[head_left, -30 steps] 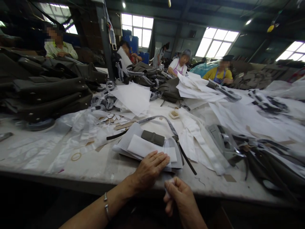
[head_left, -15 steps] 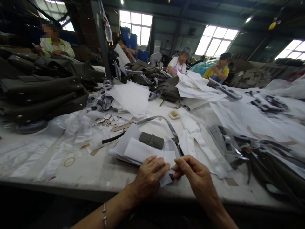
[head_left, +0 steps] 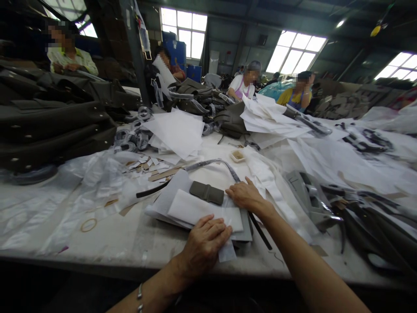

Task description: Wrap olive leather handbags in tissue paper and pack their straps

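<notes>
My left hand [head_left: 206,239] lies flat, fingers stretched out, on the near edge of a folded white sheet [head_left: 195,211]. A clear plastic strip [head_left: 227,252] sticks out from under its fingertips. My right hand [head_left: 246,194] is at the right of the stack, over a dark strap [head_left: 260,232] partly wrapped in film. Its fingers are bent together; what they grip is hidden. Beside it, a small olive-grey flap piece [head_left: 206,192] lies on the white sheet. Beneath are a translucent sheet [head_left: 177,180] and a flat grey item [head_left: 246,234], mostly covered.
Dark bags [head_left: 48,130] are heaped at left. White sheets [head_left: 176,130] and a small tray [head_left: 237,156] lie behind the stack. At right are a grey bag with a metal bar [head_left: 314,200] and dark straps. A rubber band [head_left: 88,224] lies at left. Several people work beyond.
My right hand has moved up and away from the near edge to the strap beside the flap piece. My left hand stays on the white sheet. The strap's dark end is now exposed.
</notes>
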`<state>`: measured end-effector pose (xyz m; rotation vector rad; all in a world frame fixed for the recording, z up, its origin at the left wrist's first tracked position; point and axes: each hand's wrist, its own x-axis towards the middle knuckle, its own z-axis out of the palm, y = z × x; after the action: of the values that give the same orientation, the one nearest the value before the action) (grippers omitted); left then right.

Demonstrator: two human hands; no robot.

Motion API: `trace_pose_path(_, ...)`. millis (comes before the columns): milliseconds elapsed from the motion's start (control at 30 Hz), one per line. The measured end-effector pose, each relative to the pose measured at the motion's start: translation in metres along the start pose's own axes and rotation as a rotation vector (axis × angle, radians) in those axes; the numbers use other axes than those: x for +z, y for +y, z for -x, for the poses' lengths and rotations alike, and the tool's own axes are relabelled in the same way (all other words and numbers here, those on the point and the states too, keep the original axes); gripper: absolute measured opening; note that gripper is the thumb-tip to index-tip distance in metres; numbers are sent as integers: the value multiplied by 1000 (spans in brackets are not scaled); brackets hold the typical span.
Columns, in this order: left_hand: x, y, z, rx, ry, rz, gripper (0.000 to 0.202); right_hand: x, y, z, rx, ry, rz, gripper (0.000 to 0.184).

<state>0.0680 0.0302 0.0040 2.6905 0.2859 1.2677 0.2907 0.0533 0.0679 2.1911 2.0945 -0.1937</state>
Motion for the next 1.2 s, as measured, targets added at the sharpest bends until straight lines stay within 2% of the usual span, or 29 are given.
trace_pose_path(100,-1,0,-1,-12,1,6,30,-9,15,-3,91,19,-15,40)
trace_pose_path(133,-1,0,-1,-11,1,10,30,-11,18,3,122,57,-20,39)
trace_pose_path(200,-2,0,-1,-1,5,25,30,-13,21,24,138,225,-77,31)
trace_pose_path(267,-2,-1,-1,2,11,44,31,-12,17,56,57,391,-224,25)
trace_pose_path(300,-2,-1,-1,3,13,50,31,-10,12,74,-22,430,-306,23)
trace_pose_path(367,-2,-1,-1,2,22,53,30,-4,-3,107,-198,391,-397,27)
trace_pose_path(400,-2,-1,-1,3,30,50,29,1,-13,120,-260,361,-395,36)
trace_pose_path(500,-4,-1,-2,8,32,50,29,21,-41,141,-326,382,-340,59)
trace_pose_path(567,-5,-1,-3,15,21,52,32,36,-57,140,-310,494,-329,58)
trace_pose_path(633,-7,-2,-4,31,25,49,32,49,-69,135,-277,646,-329,50)
trace_pose_path(733,-7,-5,-4,82,63,39,30,57,-80,129,-224,806,-332,35)
trace_pose_path(933,-7,-24,-7,250,145,0,26,68,-81,117,-153,929,-344,18)
trace_pose_path(1000,-6,-33,-5,263,120,-21,28,75,-76,113,-149,934,-332,15)
trace_pose_path(1100,0,-41,1,149,91,-28,37,82,-70,112,-151,872,-305,12)
trace_pose_path(1200,4,-37,2,-6,135,-19,31,79,-67,116,-197,883,-312,9)
